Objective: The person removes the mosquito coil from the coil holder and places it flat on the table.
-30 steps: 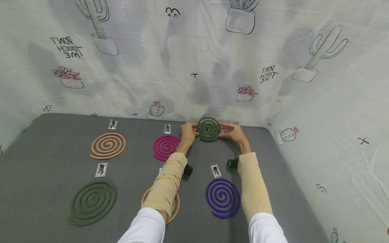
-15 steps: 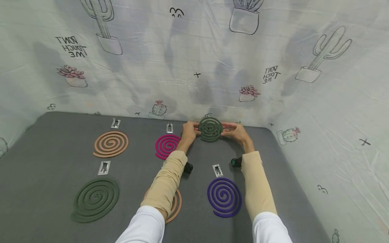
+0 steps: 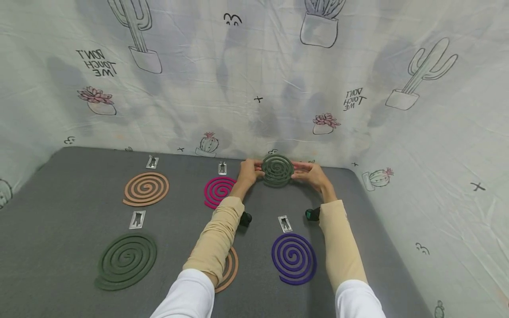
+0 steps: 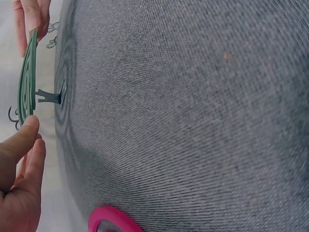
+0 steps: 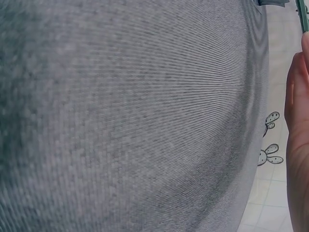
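Both hands hold a green mosquito coil (image 3: 277, 170) by its opposite edges, near the back edge of the grey table. My left hand (image 3: 248, 173) pinches its left edge between thumb and fingers; my right hand (image 3: 314, 175) pinches the right edge. From the left wrist, the coil (image 4: 27, 82) shows edge-on, raised off the table. A small metal coil stand (image 4: 49, 96) stands upright beneath it, its forked tip right at the coil's underside. In the right wrist view, only a sliver of coil (image 5: 303, 14) shows above the fingers.
Other coils lie flat: an orange one (image 3: 146, 189), a pink one (image 3: 218, 192), a dark green one (image 3: 128, 260), a purple one (image 3: 294, 259), and an orange one (image 3: 229, 270) partly under the left forearm. Metal stands (image 3: 137, 219) lie beside several. A printed cloth (image 3: 254, 79) hangs behind.
The held coil and both hands have shifted slightly to the right. The grips stay the same, and the other coils lie where they were.
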A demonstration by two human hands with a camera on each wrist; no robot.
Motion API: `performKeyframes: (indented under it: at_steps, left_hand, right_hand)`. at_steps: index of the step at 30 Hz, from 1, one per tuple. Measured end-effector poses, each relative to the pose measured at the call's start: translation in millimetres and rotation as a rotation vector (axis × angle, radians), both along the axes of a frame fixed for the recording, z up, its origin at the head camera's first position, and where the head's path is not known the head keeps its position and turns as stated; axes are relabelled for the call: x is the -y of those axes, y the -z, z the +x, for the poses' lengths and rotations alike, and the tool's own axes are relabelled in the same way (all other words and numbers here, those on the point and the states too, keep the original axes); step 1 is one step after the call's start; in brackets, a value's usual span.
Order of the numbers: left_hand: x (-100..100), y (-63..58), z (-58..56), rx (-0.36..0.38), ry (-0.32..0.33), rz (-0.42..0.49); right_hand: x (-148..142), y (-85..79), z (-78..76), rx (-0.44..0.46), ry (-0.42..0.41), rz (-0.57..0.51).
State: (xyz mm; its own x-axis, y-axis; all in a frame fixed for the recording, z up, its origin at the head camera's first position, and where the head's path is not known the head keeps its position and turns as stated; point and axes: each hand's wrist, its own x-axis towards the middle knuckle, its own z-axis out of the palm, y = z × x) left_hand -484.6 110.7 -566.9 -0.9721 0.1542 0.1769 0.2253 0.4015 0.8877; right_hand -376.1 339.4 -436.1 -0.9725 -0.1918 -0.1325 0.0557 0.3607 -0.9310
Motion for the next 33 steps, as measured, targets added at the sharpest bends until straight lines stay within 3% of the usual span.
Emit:
performKeyframes:
  at_steps: [2, 5, 7, 10, 12, 13, 14, 18, 20, 21, 27, 29, 30, 33]
  left_hand:
    - [-2, 13.9, -13.1, 0.032, 0.011, 0.001]
    - [-6, 42.5, -35.7, -0.006, -0.008, 0.031]
    - [-7, 53.4, -45.4, -0.01, 0.003, 0.057]
    - [-8, 59.4, -52.1, -0.024, 0.016, 0.063]
    - [-7, 53.0, -47.9, -0.03, 0.019, 0.045]
    - [-7, 45.7, -42.7, -0.015, 0.021, 0.033]
    - [-5, 27.3, -26.8, 0.002, 0.018, 0.011]
    - [0, -12.1, 7.8, -0.013, 0.016, 0.009]
    - [5, -36.7, 29.2, 0.008, 0.047, 0.029]
    - [7, -42.1, 32.2, 0.016, 0.059, 0.047]
    - [18, -140.9, 111.2, 0.171, 0.049, 0.003]
    - [21, -157.4, 128.1, 0.158, 0.048, -0.005]
    - [21, -158.9, 131.9, 0.134, 0.048, -0.015]
    - [22, -153.2, 127.3, 0.102, 0.055, -0.005]
  right_hand:
    - [0, -0.4, 0.2, -0.005, -0.006, -0.003]
    - [-1, -2.0, 0.9, -0.007, -0.009, -0.009]
    - [-1, -3.7, 1.8, -0.006, -0.014, -0.008]
    - [-1, -7.3, 4.4, 0.003, -0.012, -0.017]
    - [1, -10.8, 7.4, 0.011, -0.014, -0.027]
    - [2, -13.0, 9.3, 0.014, -0.015, -0.033]
    - [3, -15.3, 11.3, 0.018, -0.014, -0.039]
    - [6, -23.7, 18.7, 0.024, -0.028, -0.042]
    - [7, -25.2, 20.9, 0.026, -0.026, -0.042]
    - [6, -25.3, 21.3, 0.025, -0.025, -0.042]
    - [-1, -16.7, 16.3, 0.004, -0.016, -0.023]
    - [-2, -13.3, 14.7, 0.0, -0.017, -0.018]
    - [-3, -12.3, 14.6, -0.002, -0.018, -0.018]
    - [-3, -11.3, 15.3, -0.005, -0.019, -0.026]
